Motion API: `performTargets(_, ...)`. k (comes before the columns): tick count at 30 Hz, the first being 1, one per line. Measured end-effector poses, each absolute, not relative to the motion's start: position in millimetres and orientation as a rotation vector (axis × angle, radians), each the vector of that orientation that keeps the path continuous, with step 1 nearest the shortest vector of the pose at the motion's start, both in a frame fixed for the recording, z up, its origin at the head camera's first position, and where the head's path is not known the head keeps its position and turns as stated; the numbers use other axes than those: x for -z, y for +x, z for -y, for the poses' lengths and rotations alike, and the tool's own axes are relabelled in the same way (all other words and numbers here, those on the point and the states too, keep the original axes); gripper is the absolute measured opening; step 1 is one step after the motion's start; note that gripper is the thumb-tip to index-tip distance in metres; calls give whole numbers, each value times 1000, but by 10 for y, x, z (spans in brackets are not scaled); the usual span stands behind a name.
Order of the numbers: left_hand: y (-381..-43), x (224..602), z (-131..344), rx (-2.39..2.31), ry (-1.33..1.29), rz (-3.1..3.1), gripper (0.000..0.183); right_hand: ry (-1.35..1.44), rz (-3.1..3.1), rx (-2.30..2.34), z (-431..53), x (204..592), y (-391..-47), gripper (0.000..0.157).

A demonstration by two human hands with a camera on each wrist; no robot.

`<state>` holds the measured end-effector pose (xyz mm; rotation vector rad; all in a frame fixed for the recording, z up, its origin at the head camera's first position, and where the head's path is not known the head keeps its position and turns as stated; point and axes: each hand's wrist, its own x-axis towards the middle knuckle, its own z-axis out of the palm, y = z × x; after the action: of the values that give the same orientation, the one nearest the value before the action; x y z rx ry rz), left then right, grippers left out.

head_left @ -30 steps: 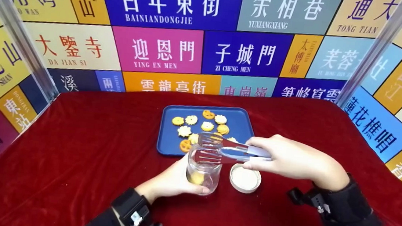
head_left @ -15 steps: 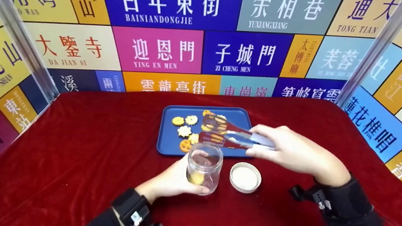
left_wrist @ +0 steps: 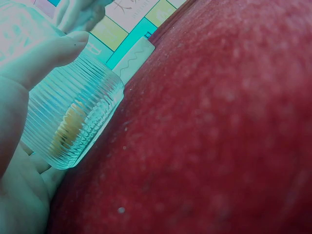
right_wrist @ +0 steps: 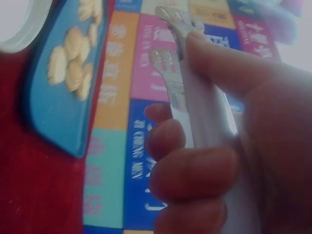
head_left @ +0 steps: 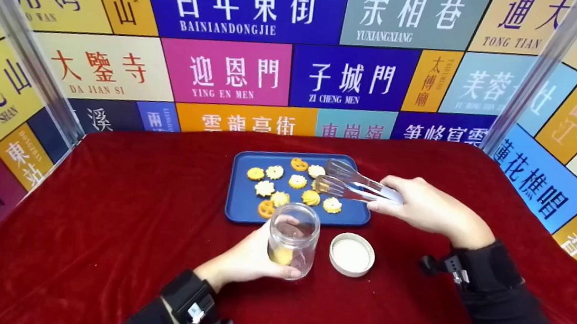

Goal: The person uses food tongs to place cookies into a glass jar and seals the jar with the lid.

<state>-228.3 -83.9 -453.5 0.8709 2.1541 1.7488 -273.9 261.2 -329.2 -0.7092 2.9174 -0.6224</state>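
My left hand [head_left: 245, 258] holds a clear glass jar [head_left: 303, 256] round its side on the red cloth; ribbed walls show in the left wrist view. One yellow cookie [left_wrist: 69, 127] lies at the jar's bottom. My right hand [head_left: 424, 209] grips metal tongs [head_left: 370, 187] by their pale handles. The tongs' slotted ends are spread apart, with nothing seen between them, over the right part of a blue tray [head_left: 239, 211]. Several cookies and pretzels lie on that tray, among them a swirled cookie [head_left: 311, 198] and a pretzel [head_left: 299, 164]. The tongs partly cover one cookie.
A round pale lid [head_left: 352, 255] lies on the red tablecloth [head_left: 158, 197] right of the jar, in front of the tray. Printed panels [head_left: 226, 68] stand behind and at both sides of the table, with clear corner posts [head_left: 540, 75].
My right hand has drawn the tongs away from over the jar's mouth, back and to the right, to above the tray's right part. My left hand and the jar have stayed put.
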Motion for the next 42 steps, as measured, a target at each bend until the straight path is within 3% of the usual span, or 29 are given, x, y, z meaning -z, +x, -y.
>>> performTargets(16, -2281, 4548, 834, -1750, 867, -2155, 91, -698, -2840, 547, -2780, 3721, -3018, 48)
performTargets(42, -2290, 4543, 844, -1747, 867, -2161, 86, -642, -2691, 591, -2786, 3874, -3069, 46)
